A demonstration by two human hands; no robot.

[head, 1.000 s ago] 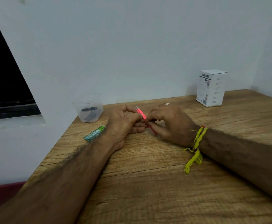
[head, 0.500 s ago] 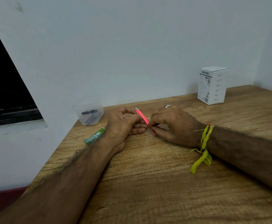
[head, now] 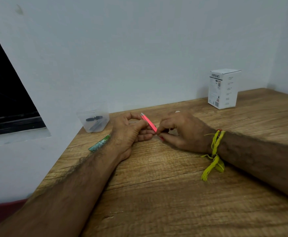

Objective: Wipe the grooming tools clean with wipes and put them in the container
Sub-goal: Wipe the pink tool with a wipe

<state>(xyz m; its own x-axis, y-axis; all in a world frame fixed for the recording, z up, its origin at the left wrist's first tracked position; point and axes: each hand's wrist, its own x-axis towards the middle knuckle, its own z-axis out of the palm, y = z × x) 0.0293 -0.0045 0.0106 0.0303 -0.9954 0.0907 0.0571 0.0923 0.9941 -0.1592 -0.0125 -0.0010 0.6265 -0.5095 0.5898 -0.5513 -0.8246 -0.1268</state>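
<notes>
Fingers of both hands curled onto the pink tweezers [head: 148, 123] at frame centre. Left hand [head: 129, 132]: thumb and fingers pinch the upper shaft, silver tips poking out above, pointing up-left. Right hand [head: 182, 132]: fingertips [head: 158, 132] pinch the lower end; whether a wipe sits between them and the metal cannot be told, too small and shaded.

Clear plastic container [head: 93, 119] stands left of centre, against the wall at the table's back-left corner, dark tools already inside. Green sachet [head: 99, 143], likely a wipe packet, lies flat just below it, partly behind the left wrist. White carton [head: 223, 88] upper right, well apart. Yellow thread band [head: 214, 151] on the right wrist. Wooden table [head: 174, 194] under all.

Judged step: wiping the tweezers, mid-stroke along the shaft. Next: finish to the tips, release one hand, carry the tweezers left and drop them into the container's open top.
</notes>
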